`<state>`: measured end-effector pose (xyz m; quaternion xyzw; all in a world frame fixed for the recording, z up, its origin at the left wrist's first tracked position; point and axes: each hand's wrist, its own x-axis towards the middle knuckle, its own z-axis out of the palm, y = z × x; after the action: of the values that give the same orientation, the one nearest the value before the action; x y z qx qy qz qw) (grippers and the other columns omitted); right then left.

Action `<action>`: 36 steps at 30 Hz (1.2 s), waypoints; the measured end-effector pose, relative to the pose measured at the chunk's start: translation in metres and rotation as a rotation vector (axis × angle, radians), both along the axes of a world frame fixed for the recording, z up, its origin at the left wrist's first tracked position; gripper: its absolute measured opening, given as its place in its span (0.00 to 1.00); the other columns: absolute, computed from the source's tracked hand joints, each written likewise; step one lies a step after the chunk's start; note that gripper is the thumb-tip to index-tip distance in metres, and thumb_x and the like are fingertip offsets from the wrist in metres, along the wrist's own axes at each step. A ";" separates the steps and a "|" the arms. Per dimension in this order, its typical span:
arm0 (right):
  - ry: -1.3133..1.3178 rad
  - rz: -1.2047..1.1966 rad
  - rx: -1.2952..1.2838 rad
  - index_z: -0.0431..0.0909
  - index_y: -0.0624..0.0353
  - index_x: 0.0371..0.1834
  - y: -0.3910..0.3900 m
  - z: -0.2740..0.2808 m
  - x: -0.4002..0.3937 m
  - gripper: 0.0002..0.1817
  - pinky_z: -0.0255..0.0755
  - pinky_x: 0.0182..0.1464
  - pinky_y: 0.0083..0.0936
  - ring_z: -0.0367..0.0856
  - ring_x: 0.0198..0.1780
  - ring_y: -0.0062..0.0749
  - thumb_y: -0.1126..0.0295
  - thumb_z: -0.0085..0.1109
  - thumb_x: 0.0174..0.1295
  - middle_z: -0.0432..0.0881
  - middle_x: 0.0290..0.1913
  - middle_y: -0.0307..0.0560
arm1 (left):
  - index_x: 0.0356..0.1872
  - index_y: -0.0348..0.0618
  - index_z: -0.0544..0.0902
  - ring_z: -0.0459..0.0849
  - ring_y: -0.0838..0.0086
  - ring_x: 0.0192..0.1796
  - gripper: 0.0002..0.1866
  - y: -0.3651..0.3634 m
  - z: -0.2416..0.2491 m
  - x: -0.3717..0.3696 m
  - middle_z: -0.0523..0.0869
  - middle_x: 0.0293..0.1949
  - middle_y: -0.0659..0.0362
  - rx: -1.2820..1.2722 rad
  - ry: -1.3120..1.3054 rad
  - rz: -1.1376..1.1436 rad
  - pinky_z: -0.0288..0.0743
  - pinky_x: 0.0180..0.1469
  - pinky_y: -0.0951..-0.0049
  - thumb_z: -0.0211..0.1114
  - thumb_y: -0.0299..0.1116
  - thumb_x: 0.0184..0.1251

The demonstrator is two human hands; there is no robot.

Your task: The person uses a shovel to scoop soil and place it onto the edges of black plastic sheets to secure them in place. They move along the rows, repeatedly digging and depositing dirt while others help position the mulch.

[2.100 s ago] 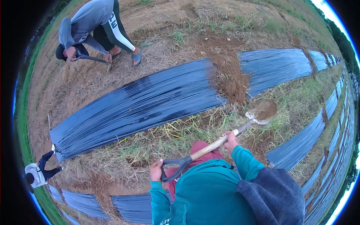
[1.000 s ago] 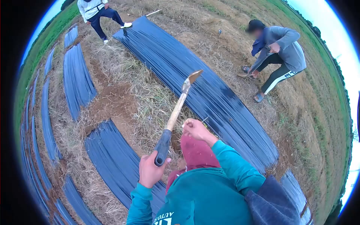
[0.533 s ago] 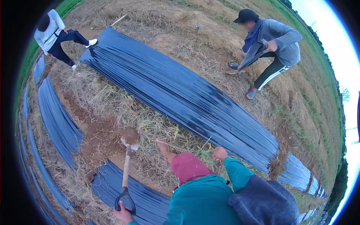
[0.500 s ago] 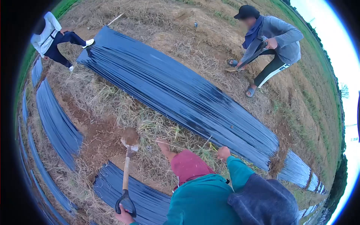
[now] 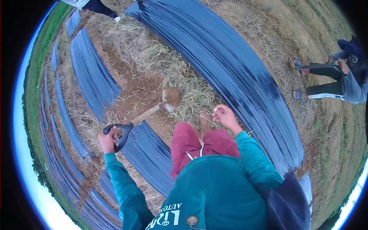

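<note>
My left hand (image 5: 107, 139) grips the black D-shaped handle of a shovel (image 5: 147, 114) with a wooden shaft. The shovel's soil-covered blade (image 5: 172, 98) rests on the ground among dry grass, pointing away to the right. My right hand (image 5: 226, 117) is raised in front of my knees with its fingers pinched together; whatever they hold, if anything, is too small to make out. Just beyond that hand runs a long strip of black plastic film (image 5: 230, 63) laid over a raised bed. Another film-covered bed (image 5: 147, 155) lies under the shovel's shaft.
At the right a person (image 5: 347, 76) bends over with a long-handled tool in hand. Another person's leg (image 5: 101, 7) shows at the top left. More film-covered rows (image 5: 90, 67) stretch along the left. Bare soil (image 5: 140, 90) and cut grass lie between the beds.
My view has turned. My left hand has raised the shovel's handle out to the left, its blade still on the ground. My right hand has drawn in toward my knees, away from the yellow string.
</note>
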<state>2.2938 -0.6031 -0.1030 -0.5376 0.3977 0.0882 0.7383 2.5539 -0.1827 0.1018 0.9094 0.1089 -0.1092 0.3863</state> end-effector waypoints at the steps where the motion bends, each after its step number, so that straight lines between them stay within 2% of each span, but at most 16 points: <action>1: -0.002 0.048 0.009 0.75 0.60 0.45 0.005 -0.001 0.005 0.05 0.76 0.30 0.23 0.83 0.30 0.25 0.72 0.50 0.74 0.83 0.33 0.43 | 0.36 0.30 0.85 0.76 0.78 0.19 0.11 -0.007 0.003 0.013 0.80 0.19 0.60 0.015 -0.007 -0.053 0.66 0.22 0.75 0.72 0.31 0.60; 5: 0.170 0.167 -0.049 0.75 0.60 0.44 0.008 -0.041 -0.027 0.04 0.76 0.30 0.25 0.82 0.29 0.26 0.74 0.51 0.72 0.83 0.34 0.44 | 0.38 0.29 0.85 0.77 0.78 0.19 0.12 -0.017 0.016 0.032 0.81 0.21 0.60 0.027 0.022 -0.193 0.67 0.22 0.75 0.72 0.31 0.61; 7: 0.399 0.130 -0.075 0.78 0.62 0.45 -0.009 -0.074 -0.074 0.08 0.78 0.26 0.29 0.83 0.24 0.29 0.72 0.50 0.69 0.85 0.30 0.47 | 0.40 0.29 0.84 0.79 0.78 0.23 0.14 -0.001 0.011 0.021 0.82 0.22 0.59 -0.196 0.159 -0.153 0.70 0.27 0.76 0.72 0.32 0.63; 9: 0.624 0.069 -0.078 0.76 0.60 0.41 -0.037 -0.067 -0.116 0.05 0.76 0.25 0.29 0.83 0.26 0.32 0.71 0.52 0.68 0.83 0.30 0.48 | 0.42 0.29 0.84 0.80 0.77 0.26 0.15 0.003 0.019 -0.009 0.83 0.23 0.59 -0.329 0.356 -0.245 0.72 0.31 0.76 0.71 0.32 0.63; 11: 0.686 -0.109 -0.075 0.76 0.59 0.43 -0.062 -0.063 -0.157 0.07 0.78 0.24 0.31 0.84 0.26 0.35 0.70 0.50 0.68 0.84 0.31 0.49 | 0.44 0.29 0.83 0.81 0.77 0.28 0.16 -0.013 0.018 -0.046 0.83 0.24 0.58 -0.435 0.410 -0.134 0.74 0.34 0.75 0.72 0.32 0.63; 13: 0.744 -0.266 -0.090 0.76 0.57 0.44 -0.095 -0.056 -0.191 0.08 0.79 0.24 0.34 0.85 0.26 0.38 0.69 0.48 0.68 0.84 0.32 0.50 | 0.38 0.32 0.83 0.82 0.77 0.28 0.14 -0.037 0.016 -0.083 0.84 0.24 0.59 -0.433 0.540 -0.235 0.75 0.35 0.76 0.74 0.35 0.63; 15: 0.743 -0.320 -0.182 0.75 0.58 0.45 -0.127 -0.048 -0.203 0.08 0.79 0.24 0.34 0.85 0.25 0.38 0.69 0.49 0.67 0.84 0.33 0.50 | 0.33 0.34 0.81 0.81 0.78 0.25 0.15 -0.068 0.009 -0.122 0.83 0.22 0.60 -0.432 0.608 -0.328 0.74 0.32 0.76 0.74 0.37 0.63; 18: 0.572 -0.364 -0.262 0.75 0.58 0.44 -0.155 -0.022 -0.173 0.08 0.79 0.25 0.32 0.85 0.27 0.36 0.70 0.48 0.68 0.84 0.33 0.50 | 0.29 0.36 0.80 0.78 0.79 0.22 0.15 -0.090 0.010 -0.131 0.81 0.19 0.61 -0.286 0.559 -0.323 0.72 0.27 0.75 0.73 0.37 0.64; 21: 0.379 -0.256 -0.339 0.75 0.60 0.45 -0.157 -0.007 -0.122 0.07 0.76 0.25 0.29 0.83 0.25 0.32 0.70 0.49 0.71 0.84 0.32 0.48 | 0.25 0.37 0.79 0.75 0.80 0.19 0.15 -0.075 0.022 -0.092 0.78 0.18 0.63 -0.359 0.510 -0.242 0.68 0.23 0.74 0.73 0.36 0.64; 24: 0.290 -0.186 -0.348 0.75 0.61 0.45 -0.129 0.018 -0.085 0.07 0.75 0.27 0.26 0.83 0.27 0.30 0.71 0.50 0.71 0.84 0.33 0.49 | 0.25 0.37 0.78 0.73 0.81 0.19 0.13 -0.060 0.023 -0.074 0.76 0.17 0.64 -0.339 0.520 -0.256 0.67 0.24 0.75 0.72 0.32 0.64; 27: 0.293 -0.175 -0.266 0.74 0.59 0.45 -0.097 0.016 -0.107 0.06 0.77 0.31 0.28 0.83 0.28 0.31 0.70 0.50 0.70 0.84 0.33 0.47 | 0.26 0.37 0.79 0.73 0.80 0.21 0.10 -0.063 0.036 -0.060 0.76 0.18 0.63 -0.357 0.532 -0.188 0.66 0.27 0.76 0.70 0.28 0.62; 31: 0.601 -0.190 -0.141 0.74 0.58 0.44 -0.058 -0.039 -0.226 0.07 0.74 0.23 0.31 0.81 0.25 0.34 0.76 0.47 0.66 0.81 0.29 0.49 | 0.28 0.36 0.80 0.72 0.80 0.20 0.08 -0.056 0.054 -0.046 0.75 0.18 0.64 -0.346 0.538 -0.136 0.66 0.26 0.76 0.70 0.27 0.61; 32: 0.609 -0.281 -0.004 0.74 0.57 0.44 -0.056 -0.074 -0.282 0.07 0.73 0.21 0.36 0.80 0.22 0.36 0.75 0.47 0.66 0.80 0.26 0.49 | 0.29 0.35 0.80 0.72 0.80 0.20 0.08 -0.055 0.064 -0.042 0.75 0.18 0.64 -0.357 0.539 -0.117 0.66 0.26 0.76 0.70 0.27 0.61; 33: 0.694 -0.281 -0.098 0.74 0.58 0.47 -0.036 -0.051 -0.287 0.09 0.73 0.22 0.41 0.80 0.22 0.42 0.72 0.49 0.66 0.79 0.24 0.51 | 0.29 0.35 0.80 0.71 0.80 0.20 0.08 -0.058 0.075 -0.033 0.75 0.18 0.64 -0.386 0.523 -0.102 0.65 0.25 0.76 0.70 0.27 0.60; 34: 0.746 -0.410 0.103 0.74 0.58 0.49 -0.040 -0.092 -0.339 0.13 0.74 0.24 0.43 0.83 0.29 0.46 0.66 0.44 0.69 0.79 0.27 0.54 | 0.30 0.35 0.79 0.71 0.81 0.19 0.07 -0.063 0.098 -0.021 0.73 0.17 0.65 -0.396 0.465 -0.079 0.65 0.24 0.77 0.69 0.27 0.61; 36: 0.692 -0.836 0.558 0.75 0.56 0.51 -0.032 -0.127 -0.420 0.17 0.78 0.32 0.39 0.85 0.38 0.46 0.63 0.36 0.72 0.83 0.39 0.57 | 0.32 0.36 0.78 0.69 0.82 0.17 0.07 -0.047 0.160 -0.006 0.71 0.16 0.66 -0.467 0.379 0.019 0.65 0.21 0.78 0.67 0.27 0.62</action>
<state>1.8743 -0.6349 -0.2298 -0.0623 0.7538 0.0615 0.6513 2.5482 -0.2292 0.2616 0.7582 0.1595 -0.2952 0.5590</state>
